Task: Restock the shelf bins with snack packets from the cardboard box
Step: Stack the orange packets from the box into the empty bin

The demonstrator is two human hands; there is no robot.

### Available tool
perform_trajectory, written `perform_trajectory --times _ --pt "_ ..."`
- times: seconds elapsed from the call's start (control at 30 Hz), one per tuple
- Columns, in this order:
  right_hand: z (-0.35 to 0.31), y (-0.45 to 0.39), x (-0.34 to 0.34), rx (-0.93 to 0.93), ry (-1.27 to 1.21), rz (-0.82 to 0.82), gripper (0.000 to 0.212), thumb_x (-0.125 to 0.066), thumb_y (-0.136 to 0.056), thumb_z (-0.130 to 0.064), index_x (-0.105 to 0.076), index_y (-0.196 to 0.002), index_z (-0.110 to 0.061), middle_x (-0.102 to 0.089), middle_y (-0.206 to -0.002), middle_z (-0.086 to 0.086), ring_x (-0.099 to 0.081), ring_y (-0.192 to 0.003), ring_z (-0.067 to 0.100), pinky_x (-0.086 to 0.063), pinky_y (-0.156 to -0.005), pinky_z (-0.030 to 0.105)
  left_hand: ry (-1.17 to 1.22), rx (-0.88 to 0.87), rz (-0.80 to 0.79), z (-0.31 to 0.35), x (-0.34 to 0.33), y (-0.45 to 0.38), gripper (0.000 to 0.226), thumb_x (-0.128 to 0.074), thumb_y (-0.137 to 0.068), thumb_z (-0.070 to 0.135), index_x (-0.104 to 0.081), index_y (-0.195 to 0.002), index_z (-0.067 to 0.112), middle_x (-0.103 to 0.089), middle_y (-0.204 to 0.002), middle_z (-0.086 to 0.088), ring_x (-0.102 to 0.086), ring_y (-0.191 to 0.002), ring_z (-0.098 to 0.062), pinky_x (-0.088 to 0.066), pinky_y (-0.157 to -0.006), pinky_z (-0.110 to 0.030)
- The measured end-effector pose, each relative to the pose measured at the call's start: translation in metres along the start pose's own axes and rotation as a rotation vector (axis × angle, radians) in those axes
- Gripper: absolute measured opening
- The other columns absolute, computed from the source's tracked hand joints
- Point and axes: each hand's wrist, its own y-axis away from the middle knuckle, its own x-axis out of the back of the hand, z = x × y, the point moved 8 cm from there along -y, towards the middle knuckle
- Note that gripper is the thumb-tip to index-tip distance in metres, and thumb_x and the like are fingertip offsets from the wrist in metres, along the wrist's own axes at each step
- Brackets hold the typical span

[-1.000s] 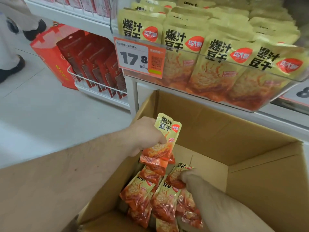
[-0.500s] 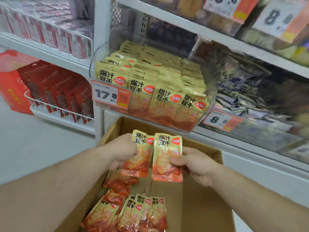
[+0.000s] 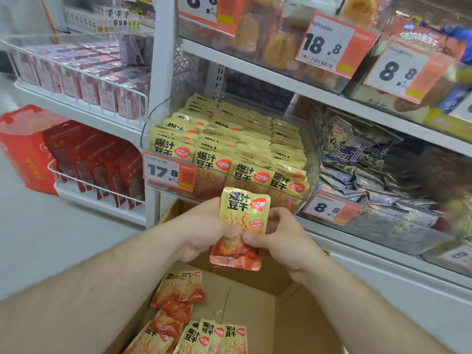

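1. Both forearms reach in from the bottom corners and meet at centre, over the open cardboard box (image 3: 255, 310).
2. The left hand (image 3: 204, 229) is curled round the left edge of a stack of snack packets (image 3: 241, 226), thumb pressed across the front at about mid-height, knuckles facing up.
3. The right hand (image 3: 283, 238) clasps the same stack from the other side, thumb tip on the front face nearly touching the left thumb, fingers wrapped behind (how many packets sit in the stack I cannot tell; only the front one and an edge behind it show).
4. The stack stands upright, yellow top above the thumbs, red lower part hanging below them.
5. Just above and beyond the grip sits the clear shelf bin (image 3: 306, 159), packed with rows of matching packets (image 3: 229, 139), a 17.8 price tag (image 3: 169, 172) on its front to the upper left of the hands.
6. Below the grip, loose packets (image 3: 204, 335) lie on the box floor, toward the left wrist.
7. Right of the grip, a neighbouring bin of purple-grey packets (image 3: 357, 159).
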Motion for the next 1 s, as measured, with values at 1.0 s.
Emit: perform_trajectory --times 1.0 --pt "-0.093 -0.004 0.053 0.292 -0.402 0.142 0.018 -0.056 -0.094 0.0 -0.055 -0.083 -0.014 -0.051 -0.042 -0.01 -0.037 -0.035 0.003 -0.022 -0.052 0.029 -0.855 -0.553 0.545 0.168 0.069 0.013 0.022 -0.062 -0.092 0.032 -0.057 -0.112 0.025 -0.058 -0.111 0.008 -0.057 -0.096 -0.011 -0.047 -0.082 -0.028"
